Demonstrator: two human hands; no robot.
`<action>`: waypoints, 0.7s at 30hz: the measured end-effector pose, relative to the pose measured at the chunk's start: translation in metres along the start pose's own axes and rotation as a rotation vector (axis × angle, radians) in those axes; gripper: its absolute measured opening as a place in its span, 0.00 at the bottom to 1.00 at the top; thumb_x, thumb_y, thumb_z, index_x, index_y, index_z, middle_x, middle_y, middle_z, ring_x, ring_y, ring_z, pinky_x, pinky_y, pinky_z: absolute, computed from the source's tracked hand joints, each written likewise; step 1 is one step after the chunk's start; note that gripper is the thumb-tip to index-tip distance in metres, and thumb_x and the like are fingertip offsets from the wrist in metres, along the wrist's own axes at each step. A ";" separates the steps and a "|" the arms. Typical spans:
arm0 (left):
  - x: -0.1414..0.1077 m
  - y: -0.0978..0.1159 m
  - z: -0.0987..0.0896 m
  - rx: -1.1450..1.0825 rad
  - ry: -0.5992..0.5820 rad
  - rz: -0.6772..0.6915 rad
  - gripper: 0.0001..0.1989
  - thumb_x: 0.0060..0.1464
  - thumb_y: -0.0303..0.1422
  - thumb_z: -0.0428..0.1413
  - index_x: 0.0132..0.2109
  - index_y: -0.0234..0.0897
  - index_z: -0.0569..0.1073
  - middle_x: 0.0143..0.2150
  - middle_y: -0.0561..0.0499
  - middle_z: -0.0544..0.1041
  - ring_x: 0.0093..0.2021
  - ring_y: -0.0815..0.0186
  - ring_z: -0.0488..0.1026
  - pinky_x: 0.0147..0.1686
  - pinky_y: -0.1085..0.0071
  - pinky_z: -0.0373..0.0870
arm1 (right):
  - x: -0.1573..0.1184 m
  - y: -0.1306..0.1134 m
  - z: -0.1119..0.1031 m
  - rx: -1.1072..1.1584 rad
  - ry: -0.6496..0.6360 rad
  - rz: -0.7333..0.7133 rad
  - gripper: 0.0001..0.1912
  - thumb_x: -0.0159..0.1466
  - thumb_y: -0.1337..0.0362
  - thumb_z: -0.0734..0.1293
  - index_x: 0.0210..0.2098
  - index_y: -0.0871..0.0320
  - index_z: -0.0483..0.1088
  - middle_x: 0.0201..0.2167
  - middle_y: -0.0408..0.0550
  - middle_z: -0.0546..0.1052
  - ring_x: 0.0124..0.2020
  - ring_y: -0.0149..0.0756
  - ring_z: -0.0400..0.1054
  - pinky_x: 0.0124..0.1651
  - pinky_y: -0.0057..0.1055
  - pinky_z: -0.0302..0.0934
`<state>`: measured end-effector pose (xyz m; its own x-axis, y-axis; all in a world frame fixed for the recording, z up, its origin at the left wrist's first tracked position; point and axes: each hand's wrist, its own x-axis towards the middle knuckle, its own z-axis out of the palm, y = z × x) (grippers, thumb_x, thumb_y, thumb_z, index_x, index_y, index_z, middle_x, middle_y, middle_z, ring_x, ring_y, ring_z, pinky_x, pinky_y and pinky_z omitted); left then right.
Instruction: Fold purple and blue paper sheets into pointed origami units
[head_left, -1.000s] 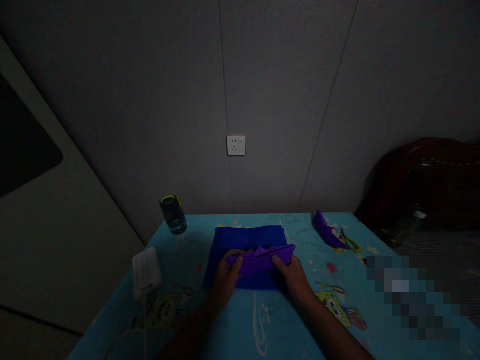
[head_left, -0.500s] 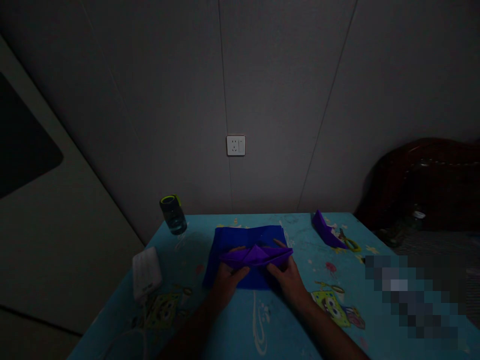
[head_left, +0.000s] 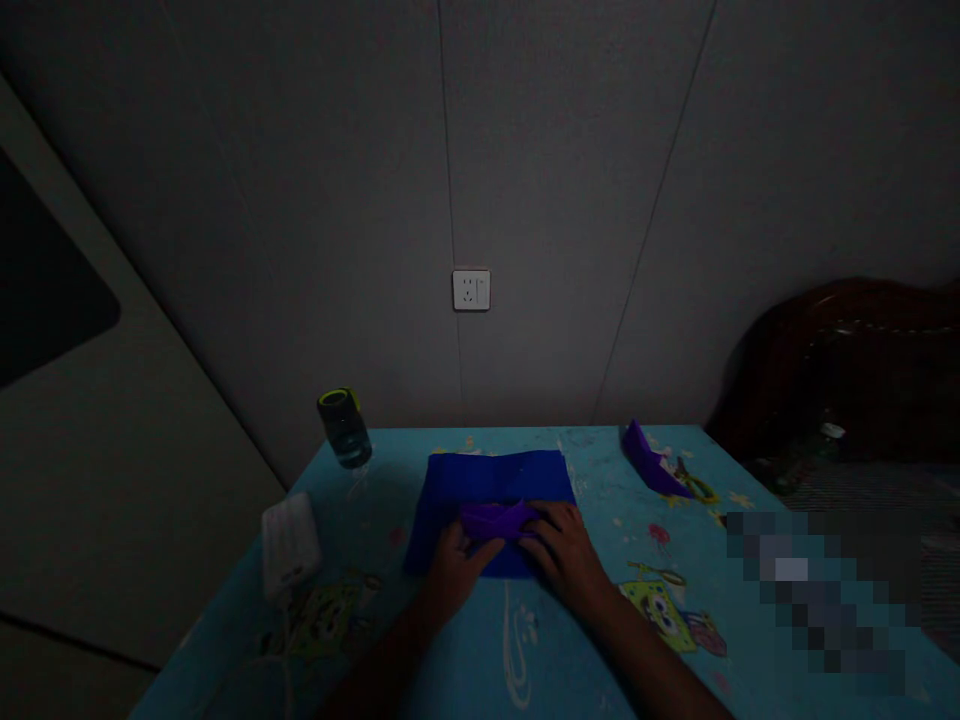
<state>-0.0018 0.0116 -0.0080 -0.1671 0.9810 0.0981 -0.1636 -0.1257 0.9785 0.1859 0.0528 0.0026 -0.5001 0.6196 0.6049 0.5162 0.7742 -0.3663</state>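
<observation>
A folded purple paper boat (head_left: 496,521) is held between my two hands, low over a blue sheet (head_left: 491,476) on the table. My left hand (head_left: 455,562) grips its left end, with the thumb along the near side. At the other end, my right hand (head_left: 564,545) has its fingers bent over the boat's right tip and hides it. The peak at the boat's middle shows only in part. The blue sheet lies flat under both hands.
Another purple paper boat (head_left: 651,462) lies at the back right beside green-handled scissors (head_left: 699,486). A dark bottle (head_left: 346,430) stands at the back left. Nearer sits a white power strip (head_left: 290,545) with a cord. A wall socket (head_left: 471,290) is above the table (head_left: 555,640).
The boat has turned and tilted, so less of its peak and right side shows. My right hand has moved from holding its right end at the near side to covering the tip from above.
</observation>
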 end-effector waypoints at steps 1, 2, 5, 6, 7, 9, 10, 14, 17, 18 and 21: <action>0.000 0.000 0.000 0.012 -0.016 -0.008 0.20 0.44 0.34 0.65 0.47 0.35 0.76 0.46 0.44 0.81 0.48 0.54 0.77 0.52 0.61 0.71 | -0.001 -0.001 0.001 0.062 -0.017 0.041 0.05 0.67 0.61 0.64 0.41 0.53 0.71 0.45 0.51 0.76 0.46 0.44 0.69 0.51 0.44 0.60; 0.000 0.001 -0.001 0.026 -0.032 -0.013 0.19 0.46 0.35 0.64 0.46 0.34 0.77 0.45 0.44 0.82 0.47 0.54 0.77 0.51 0.61 0.71 | -0.001 -0.003 0.003 0.131 -0.017 0.102 0.05 0.67 0.60 0.65 0.40 0.54 0.70 0.41 0.50 0.76 0.44 0.42 0.69 0.48 0.41 0.61; 0.000 0.005 -0.002 0.048 -0.052 -0.019 0.18 0.48 0.38 0.63 0.44 0.34 0.78 0.43 0.44 0.82 0.44 0.55 0.78 0.47 0.62 0.73 | -0.001 -0.010 0.008 0.393 0.020 0.356 0.11 0.64 0.57 0.67 0.41 0.55 0.66 0.33 0.46 0.74 0.35 0.38 0.68 0.38 0.34 0.63; 0.000 0.006 -0.003 0.050 -0.053 -0.019 0.17 0.48 0.39 0.63 0.44 0.34 0.78 0.42 0.44 0.82 0.43 0.55 0.78 0.46 0.63 0.73 | 0.000 -0.012 0.010 0.499 0.024 0.440 0.14 0.63 0.56 0.68 0.43 0.55 0.65 0.30 0.43 0.73 0.32 0.36 0.67 0.34 0.31 0.62; 0.000 0.007 -0.003 0.053 -0.055 -0.017 0.17 0.49 0.40 0.63 0.44 0.34 0.78 0.41 0.44 0.82 0.42 0.55 0.78 0.45 0.64 0.73 | 0.001 -0.014 0.011 0.602 0.015 0.507 0.16 0.62 0.55 0.68 0.45 0.55 0.64 0.28 0.41 0.71 0.29 0.35 0.66 0.31 0.29 0.61; 0.000 0.007 -0.003 0.057 -0.068 -0.005 0.17 0.49 0.40 0.62 0.43 0.33 0.78 0.40 0.45 0.82 0.41 0.56 0.78 0.44 0.65 0.73 | 0.003 -0.016 0.013 0.750 -0.028 0.597 0.18 0.60 0.53 0.69 0.44 0.56 0.66 0.24 0.38 0.68 0.25 0.32 0.63 0.27 0.27 0.58; 0.000 0.006 -0.003 0.056 -0.072 0.006 0.17 0.50 0.40 0.62 0.43 0.33 0.78 0.39 0.45 0.82 0.41 0.57 0.78 0.44 0.65 0.73 | 0.004 -0.016 0.014 0.789 -0.046 0.623 0.17 0.59 0.52 0.70 0.40 0.56 0.67 0.23 0.37 0.67 0.24 0.31 0.61 0.26 0.26 0.56; -0.003 0.003 0.000 0.063 -0.050 0.006 0.18 0.50 0.43 0.62 0.43 0.33 0.78 0.40 0.44 0.82 0.42 0.55 0.78 0.44 0.63 0.73 | 0.006 -0.015 0.017 0.877 -0.101 0.665 0.21 0.53 0.48 0.73 0.24 0.56 0.61 0.18 0.34 0.60 0.20 0.27 0.53 0.23 0.25 0.49; -0.005 0.004 0.005 0.082 -0.064 0.016 0.19 0.52 0.44 0.60 0.45 0.35 0.79 0.44 0.42 0.82 0.45 0.54 0.77 0.50 0.60 0.72 | 0.005 -0.016 0.019 0.945 -0.165 0.658 0.23 0.51 0.45 0.73 0.23 0.55 0.61 0.17 0.34 0.61 0.19 0.26 0.51 0.22 0.25 0.46; -0.005 0.005 0.006 0.086 -0.069 0.024 0.19 0.53 0.45 0.59 0.45 0.35 0.79 0.44 0.42 0.82 0.46 0.54 0.77 0.51 0.59 0.71 | 0.005 -0.017 0.019 0.960 -0.191 0.654 0.23 0.52 0.45 0.73 0.24 0.56 0.62 0.17 0.35 0.63 0.18 0.26 0.52 0.22 0.25 0.47; -0.003 0.009 0.006 0.088 0.012 0.022 0.21 0.55 0.47 0.57 0.44 0.34 0.80 0.42 0.42 0.82 0.46 0.54 0.78 0.52 0.61 0.71 | 0.006 -0.020 0.017 0.988 -0.270 0.617 0.21 0.56 0.44 0.70 0.28 0.57 0.69 0.20 0.39 0.70 0.20 0.29 0.59 0.24 0.26 0.52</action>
<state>0.0026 0.0082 0.0020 -0.1819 0.9762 0.1185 -0.0740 -0.1337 0.9883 0.1610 0.0427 0.0015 -0.5463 0.8375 0.0110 0.0221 0.0275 -0.9994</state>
